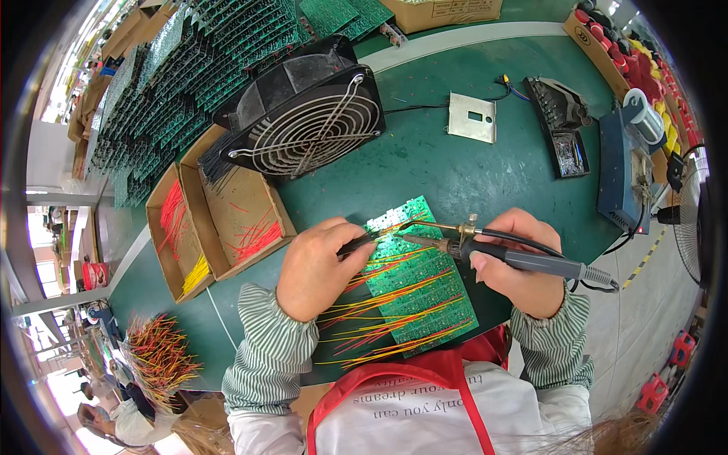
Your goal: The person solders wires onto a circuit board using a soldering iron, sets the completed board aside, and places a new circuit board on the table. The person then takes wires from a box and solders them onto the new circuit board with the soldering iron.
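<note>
A green circuit board panel (419, 276) lies on the green work table in front of me. Rows of red and yellow wires (364, 312) stick out over its left edge. My left hand (312, 265) is closed at the panel's upper left, pinching a bunch of thin black wires (355, 244) whose ends point at the board. My right hand (527, 288) grips the dark handle of a soldering iron (504, 255) with a thin solder feed tube (444, 225) along it. Its tip is over the panel's upper part, close to the wire ends; whether it touches, I cannot tell.
A black fan (311, 133) stands beyond my left hand, beside a cardboard box (254, 264) of cut wires. Green boards (189, 76) are stacked behind. Farther right are a metal plate (461, 125), a black holder (557, 114) and a blue soldering station (622, 163) with a solder spool (644, 120).
</note>
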### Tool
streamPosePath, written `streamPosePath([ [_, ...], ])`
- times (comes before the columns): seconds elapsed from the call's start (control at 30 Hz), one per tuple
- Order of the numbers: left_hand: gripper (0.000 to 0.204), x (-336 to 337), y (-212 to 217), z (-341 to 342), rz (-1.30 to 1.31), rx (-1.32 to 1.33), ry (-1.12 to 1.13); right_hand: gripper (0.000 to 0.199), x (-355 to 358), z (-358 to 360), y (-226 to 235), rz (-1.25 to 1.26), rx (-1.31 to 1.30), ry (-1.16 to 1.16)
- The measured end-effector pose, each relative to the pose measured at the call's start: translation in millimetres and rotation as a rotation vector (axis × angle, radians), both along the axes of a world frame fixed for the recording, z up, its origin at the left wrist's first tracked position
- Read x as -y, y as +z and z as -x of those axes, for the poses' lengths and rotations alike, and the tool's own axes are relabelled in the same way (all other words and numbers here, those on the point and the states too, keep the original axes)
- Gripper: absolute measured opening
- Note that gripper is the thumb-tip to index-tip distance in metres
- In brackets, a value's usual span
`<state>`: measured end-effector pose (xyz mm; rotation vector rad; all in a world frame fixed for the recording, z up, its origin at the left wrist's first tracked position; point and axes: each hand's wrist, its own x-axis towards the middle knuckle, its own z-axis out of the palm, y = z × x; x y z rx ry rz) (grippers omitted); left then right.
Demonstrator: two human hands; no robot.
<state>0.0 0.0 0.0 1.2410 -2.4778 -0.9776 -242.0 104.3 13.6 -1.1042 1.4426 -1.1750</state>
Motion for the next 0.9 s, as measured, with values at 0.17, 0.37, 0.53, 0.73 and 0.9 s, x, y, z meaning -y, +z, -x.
streamPosePath([
  [0.17,0.011,7.2,23.5,-7.9,0.389,0.037,0.3,0.017,-6.3,5.8,-2.1,0.022,-0.036,-0.033],
  [0.37,0.014,-5.4,8.5,16.2,0.234,-0.068,-0.003,0.017,-6.2,6.7,-4.7,0.012,0.028,-0.077],
  [0.53,0.015,-1.4,-8.7,23.0,0.169,-0.09,-0.02,0.017,-6.8,7.4,-5.3,-0.014,0.041,-0.072],
  [0.73,0.016,-0.2,-10.8,24.9,0.137,-0.087,-0.025,0.017,-3.2,6.1,-6.3,-0.055,0.043,-0.068],
  [0.9,0.016,0.1,-7.4,25.4,0.119,-0.074,-0.02,0.018,-2.5,6.9,-5.4,-0.052,0.019,-0.056],
])
